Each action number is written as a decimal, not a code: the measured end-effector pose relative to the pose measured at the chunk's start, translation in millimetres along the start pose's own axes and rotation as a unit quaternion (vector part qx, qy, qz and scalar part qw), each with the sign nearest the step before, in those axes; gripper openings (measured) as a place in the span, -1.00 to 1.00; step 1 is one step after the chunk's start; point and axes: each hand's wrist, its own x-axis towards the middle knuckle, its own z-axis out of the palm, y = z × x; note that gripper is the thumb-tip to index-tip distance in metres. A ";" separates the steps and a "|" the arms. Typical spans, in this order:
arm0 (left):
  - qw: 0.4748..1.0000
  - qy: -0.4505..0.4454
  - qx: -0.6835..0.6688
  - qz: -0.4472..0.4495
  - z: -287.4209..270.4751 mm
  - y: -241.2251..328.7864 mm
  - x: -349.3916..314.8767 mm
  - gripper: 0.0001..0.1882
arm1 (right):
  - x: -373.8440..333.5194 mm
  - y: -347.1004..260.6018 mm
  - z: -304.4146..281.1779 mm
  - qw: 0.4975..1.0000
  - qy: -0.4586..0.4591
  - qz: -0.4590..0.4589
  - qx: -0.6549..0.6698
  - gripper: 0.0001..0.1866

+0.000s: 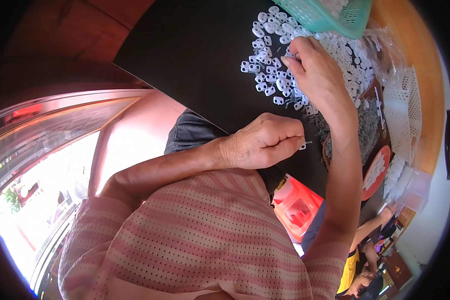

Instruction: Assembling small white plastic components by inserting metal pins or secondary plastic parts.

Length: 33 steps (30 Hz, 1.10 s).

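My left hand (267, 142) is closed in front of my body, its thumb pressed against the curled index finger. At its fingertips a small white two-hole plastic cord lock piece (303, 147) sticks out, with a small spring-like bit beside it. My right hand (317, 70) reaches over a spread of white two-hole plastic pieces (270, 75) on the black table (195, 55). Its thumb stands apart from the bent index finger, and no piece shows between them. The other fingers are partly hidden. Beside the right wrist lies a heap of small grey springs (366, 127).
A green plastic basket (355, 22) stands at the far edge. To the right are a clear plastic bag (392, 55), a white perforated basket (407, 110) and a red dish (380, 167) of white pieces. A red stool (297, 207) is below. Another person (357, 272) sits at lower right.
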 end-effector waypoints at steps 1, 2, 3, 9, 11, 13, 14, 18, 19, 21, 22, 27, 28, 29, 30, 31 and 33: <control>1.000 0.000 0.000 0.000 0.3 -0.1 -0.1 -0.89 | 0.5 2.0 2.6 1.000 0.002 -0.003 0.027 -0.79; 1.000 0.002 0.002 0.002 0.2 -0.1 -0.6 -0.89 | 0.9 3.1 4.0 0.999 0.005 -0.006 0.054 -0.79; 1.000 0.004 0.003 0.003 0.1 0.0 -0.8 -0.89 | 0.9 3.8 3.7 0.998 0.005 -0.006 0.054 -0.79; 1.000 0.003 0.007 -0.001 -0.8 1.1 -0.5 -0.88 | -1.9 4.0 3.0 0.993 0.014 0.003 0.117 -0.83; 1.000 0.002 0.009 -0.003 -1.1 1.7 -0.8 -0.88 | -5.7 8.1 2.0 0.983 0.041 -0.011 0.179 -0.86; 1.000 0.001 0.009 -0.005 -1.2 2.0 -1.6 -0.88 | -8.3 12.2 1.4 0.979 0.058 -0.005 0.194 -0.88; 1.000 0.001 0.007 -0.003 -0.2 0.9 -0.8 -0.88 | -10.5 15.5 2.0 0.974 0.075 0.003 0.212 -0.89; 1.000 0.001 0.002 -0.001 0.9 -1.2 -0.4 -0.88 | -17.6 14.9 -10.0 0.967 0.086 0.011 0.239 -0.91; 1.000 0.003 0.002 -0.001 0.7 -1.0 -0.9 -0.88 | -18.3 16.4 -13.8 0.971 0.085 0.020 0.223 -0.91; 1.000 0.000 0.004 -0.002 1.0 -0.3 -0.7 -0.88 | -20.5 21.5 -16.5 0.974 0.084 0.031 0.206 -0.91; 1.000 0.000 0.003 -0.002 1.3 -0.5 -1.0 -0.88 | -21.7 24.4 -15.9 0.970 0.076 0.039 0.226 -0.91; 1.000 0.005 0.002 0.011 2.0 -2.9 -0.4 -0.87 | -24.5 34.8 -22.9 0.990 0.106 0.000 0.094 -0.86; 1.000 0.005 0.002 0.011 2.0 -3.3 -0.7 -0.87 | -26.5 33.0 -23.5 0.992 0.103 -0.004 0.066 -0.84; 1.000 0.006 -0.002 0.014 1.8 -3.5 -0.8 -0.87 | -28.7 31.0 -24.4 0.994 0.099 -0.007 0.038 -0.82; 1.000 0.007 -0.006 0.018 1.5 -3.7 -0.8 -0.87 | -30.9 28.1 -25.7 0.994 0.099 -0.007 0.038 -0.82; 1.000 0.007 -0.006 0.017 0.9 -3.6 -0.5 -0.87 | -33.1 24.5 -27.1 0.997 0.039 -0.035 0.061 -0.79; 1.000 0.005 0.002 0.019 1.3 -2.3 0.3 -0.87 | -35.6 20.7 -25.5 0.994 -0.020 -0.061 0.083 -0.77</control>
